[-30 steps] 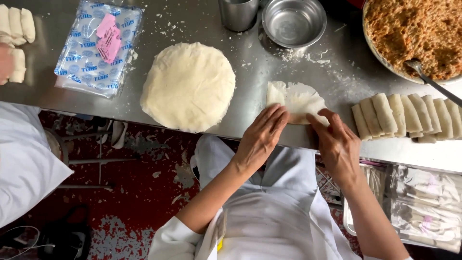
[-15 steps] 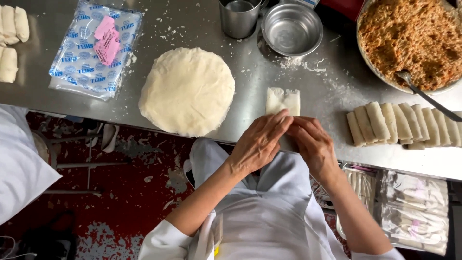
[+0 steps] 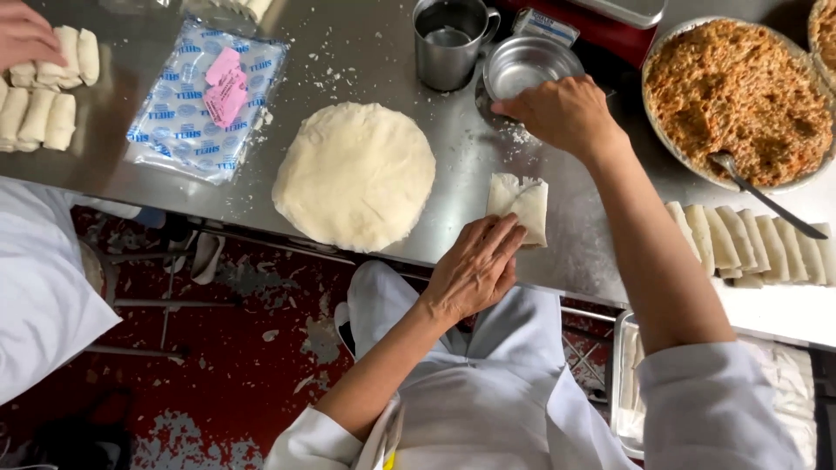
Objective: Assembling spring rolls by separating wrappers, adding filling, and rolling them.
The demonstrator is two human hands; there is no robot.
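Nearest the body, the left hand (image 3: 475, 270) lies flat at the front edge of the steel counter (image 3: 366, 35), its fingers (image 3: 501, 237) together and pressed on the near side of a half-rolled wrapper (image 3: 521, 205), which sits just inside that edge. To the left of the roll, with a narrow strip of bare steel between, lies a round stack of flat wrappers (image 3: 355, 174) whose near rim almost reaches the counter edge. To the right, a row of finished rolls (image 3: 749, 245) lines the front edge, leaving a bare patch of counter between it and the half-rolled wrapper.

Farther in, the right hand (image 3: 562, 111) reaches over that patch to the small steel bowl (image 3: 522, 63), its fingers curled loosely at the bowl's near rim; whether they hold anything cannot be told. A metal cup (image 3: 448, 39) stands just left of the bowl. On the right, a wide dish of shredded filling (image 3: 740, 96) holds a spoon (image 3: 762, 196) whose handle juts over the finished rolls. On the left lie a plastic packet (image 3: 196, 109) and more rolls (image 3: 43, 100) under another person's hand (image 3: 26, 35).
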